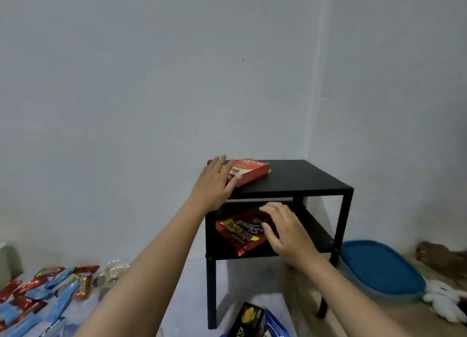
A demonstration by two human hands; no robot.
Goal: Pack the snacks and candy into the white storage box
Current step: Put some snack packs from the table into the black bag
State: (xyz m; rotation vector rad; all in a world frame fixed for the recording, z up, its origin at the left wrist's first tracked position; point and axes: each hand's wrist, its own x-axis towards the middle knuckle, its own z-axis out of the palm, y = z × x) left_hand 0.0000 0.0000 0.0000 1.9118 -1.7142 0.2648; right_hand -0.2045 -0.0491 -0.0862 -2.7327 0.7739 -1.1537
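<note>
Cardboard and foil call for different grips, by my reading. I judge the red box [250,171] to be light and stiff, with slick printed faces. It is best taken across its short end, thumb on one long edge and fingers on the other. It lies flat near the back left corner of the black bench [303,180], red with pale lettering and a picture toward its near end. My left hand [214,182] rests on that end, fingers straight and spread over the top, thumb against the near edge: touching it, not closed round it.

The snack bag [240,231] looks soft and crinkly, and its contents are probably breakable, so I would hold it lightly across the body or by a sealed edge. It is dark red-brown with a yellow band and upside-down lettering, and it sits tilted on the lower shelf [316,233] with one corner past the front edge. My right hand [285,233] curls over its right side, thumb on the face, fingers over the far edge.

I cannot pick out the white storage box from this view. More wrapped candy [38,293] lies spread at lower left.
</note>
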